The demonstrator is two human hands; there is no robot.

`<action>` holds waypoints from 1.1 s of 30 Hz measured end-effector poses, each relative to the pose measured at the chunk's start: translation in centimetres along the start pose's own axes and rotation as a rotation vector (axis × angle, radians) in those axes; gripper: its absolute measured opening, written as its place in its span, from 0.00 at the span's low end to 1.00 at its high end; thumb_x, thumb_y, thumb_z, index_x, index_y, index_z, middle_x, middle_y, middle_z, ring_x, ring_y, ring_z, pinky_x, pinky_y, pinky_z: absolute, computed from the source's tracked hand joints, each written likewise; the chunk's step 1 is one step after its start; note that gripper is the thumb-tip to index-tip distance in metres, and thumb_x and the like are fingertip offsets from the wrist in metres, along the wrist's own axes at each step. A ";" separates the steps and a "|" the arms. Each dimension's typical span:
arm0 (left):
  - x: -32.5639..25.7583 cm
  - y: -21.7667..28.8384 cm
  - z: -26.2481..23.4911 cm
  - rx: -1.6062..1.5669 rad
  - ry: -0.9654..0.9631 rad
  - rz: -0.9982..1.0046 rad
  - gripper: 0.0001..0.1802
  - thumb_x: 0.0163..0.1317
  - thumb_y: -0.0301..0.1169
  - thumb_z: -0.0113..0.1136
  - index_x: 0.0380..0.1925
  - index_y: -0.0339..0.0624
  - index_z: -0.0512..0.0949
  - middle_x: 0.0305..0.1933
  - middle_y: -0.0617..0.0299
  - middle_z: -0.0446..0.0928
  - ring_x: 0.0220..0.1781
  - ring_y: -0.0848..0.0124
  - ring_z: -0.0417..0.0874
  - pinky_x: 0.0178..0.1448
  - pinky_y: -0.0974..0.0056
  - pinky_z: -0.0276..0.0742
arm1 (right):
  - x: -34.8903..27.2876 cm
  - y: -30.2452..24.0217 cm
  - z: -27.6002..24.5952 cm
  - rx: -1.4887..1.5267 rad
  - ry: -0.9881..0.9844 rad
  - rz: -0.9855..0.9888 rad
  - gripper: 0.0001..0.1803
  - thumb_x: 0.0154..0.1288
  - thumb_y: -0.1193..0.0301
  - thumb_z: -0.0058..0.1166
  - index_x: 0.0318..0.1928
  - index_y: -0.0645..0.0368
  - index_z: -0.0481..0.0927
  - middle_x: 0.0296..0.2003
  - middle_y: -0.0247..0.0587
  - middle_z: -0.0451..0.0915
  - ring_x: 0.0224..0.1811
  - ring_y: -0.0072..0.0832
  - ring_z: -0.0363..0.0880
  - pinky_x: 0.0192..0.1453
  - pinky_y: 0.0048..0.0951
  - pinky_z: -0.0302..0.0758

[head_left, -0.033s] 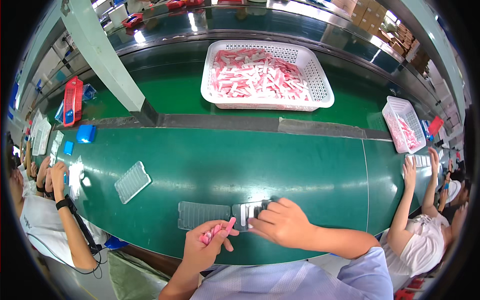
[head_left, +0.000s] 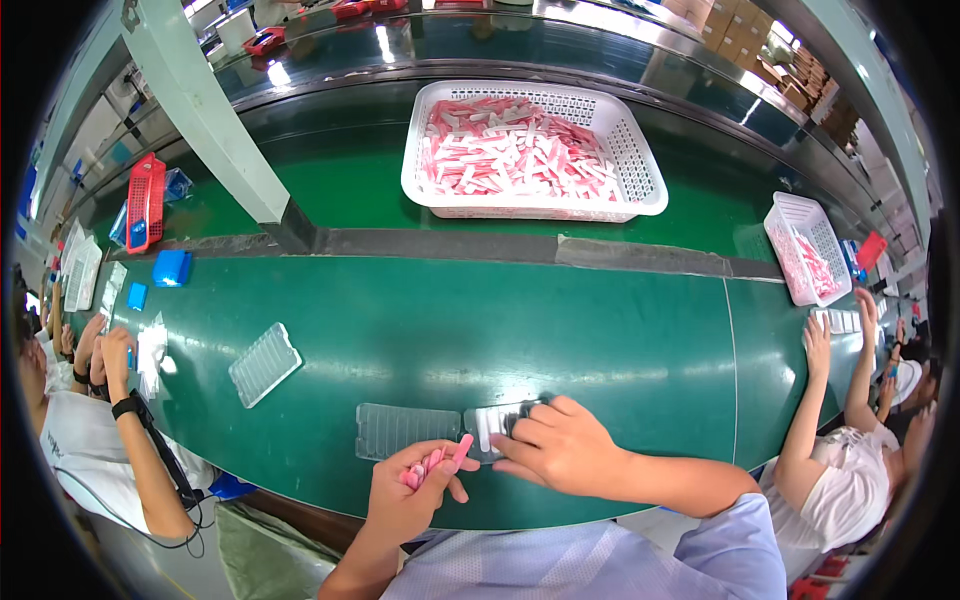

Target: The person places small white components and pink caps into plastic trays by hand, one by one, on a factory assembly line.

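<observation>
- Green conveyor belt [head_left: 560, 340] fills the middle of the view, curving from nine o'clock to three o'clock, with people seated along its near edge.
- At eight o'clock, a neighbouring worker's hands [head_left: 100, 350] rest at the belt edge; a spare clear tray [head_left: 264, 363] lies well apart from them, tilted on the belt.
- At six o'clock, slightly left, an empty clear blister tray [head_left: 407, 430] lies flat, just beside a second tray [head_left: 495, 428] that is partly filled.
- The left hand [head_left: 415, 490] is curled closed around a small bundle of pink sticks [head_left: 440, 462], whose tips poke out toward the trays. The bundle looks loosely gathered, so a stick could slide out and fall onto the belt.
- The right hand [head_left: 565, 450] presses its fingertips on the second tray; whether it pinches a stick cannot be told. The light tray could skid or tip under uneven pressure and spill its seated pieces.
- At twelve o'clock, a white basket [head_left: 645, 190] heaped with pink and white sticks sits far across the belt.
- At three o'clock, a smaller white basket [head_left: 790, 215] stands near another worker's raised hand [head_left: 818, 345].
</observation>
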State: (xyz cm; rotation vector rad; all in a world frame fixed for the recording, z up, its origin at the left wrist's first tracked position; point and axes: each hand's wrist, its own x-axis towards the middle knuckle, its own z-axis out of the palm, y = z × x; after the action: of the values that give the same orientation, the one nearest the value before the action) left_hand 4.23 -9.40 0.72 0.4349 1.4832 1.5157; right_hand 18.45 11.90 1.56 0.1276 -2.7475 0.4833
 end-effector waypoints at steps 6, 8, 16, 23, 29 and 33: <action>-0.1 0.3 0.3 -0.017 -0.009 0.019 0.15 0.77 0.26 0.56 0.58 0.29 0.80 0.47 0.53 0.89 0.31 0.79 0.84 0.30 0.77 0.71 | 0.7 0.7 -0.8 0.258 -0.094 0.081 0.17 0.64 0.59 0.69 0.48 0.53 0.87 0.32 0.29 0.74 0.37 0.28 0.74 0.44 0.34 0.67; -0.1 0.4 0.7 -0.022 -0.022 0.013 0.14 0.77 0.26 0.57 0.58 0.30 0.80 0.47 0.53 0.88 0.31 0.78 0.84 0.35 0.75 0.75 | 0.9 0.4 -1.1 0.268 -0.050 0.152 0.16 0.64 0.62 0.68 0.50 0.53 0.87 0.33 0.29 0.77 0.37 0.28 0.75 0.45 0.34 0.67; 0.3 0.8 1.5 0.189 -0.111 0.055 0.13 0.75 0.26 0.58 0.56 0.36 0.82 0.46 0.57 0.89 0.33 0.77 0.86 0.39 0.71 0.80 | 1.6 0.4 -0.7 0.858 0.049 0.445 0.04 0.69 0.73 0.65 0.42 0.59 0.87 0.24 0.28 0.80 0.23 0.18 0.73 0.34 0.26 0.71; 0.9 0.9 2.0 1.063 -0.018 0.479 0.20 0.63 0.25 0.64 0.56 0.46 0.83 0.30 0.58 0.84 0.27 0.63 0.85 0.32 0.61 0.81 | 1.0 4.0 -1.3 1.069 -0.117 0.632 0.03 0.69 0.75 0.65 0.39 0.60 0.85 0.26 0.28 0.83 0.25 0.14 0.76 0.29 0.23 0.71; 0.2 1.5 1.2 1.252 -0.167 0.427 0.23 0.60 0.30 0.64 0.58 0.49 0.82 0.28 0.63 0.81 0.26 0.63 0.85 0.31 0.58 0.81 | 3.1 2.7 -1.3 0.440 -0.415 0.417 0.11 0.64 0.70 0.63 0.46 0.56 0.83 0.34 0.40 0.87 0.37 0.46 0.86 0.39 0.45 0.81; 0.2 1.6 1.0 1.167 -0.150 0.436 0.22 0.63 0.30 0.63 0.58 0.49 0.82 0.28 0.62 0.80 0.26 0.63 0.84 0.30 0.58 0.81 | 2.7 2.5 -0.1 0.262 -0.222 0.262 0.19 0.63 0.66 0.66 0.54 0.53 0.82 0.37 0.38 0.85 0.35 0.38 0.87 0.36 0.42 0.81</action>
State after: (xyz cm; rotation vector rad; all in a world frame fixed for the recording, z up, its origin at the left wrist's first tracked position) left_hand 4.28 -8.38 2.34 1.5839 2.1202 0.7091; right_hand 15.54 14.21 1.78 -0.1251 -2.9174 0.9537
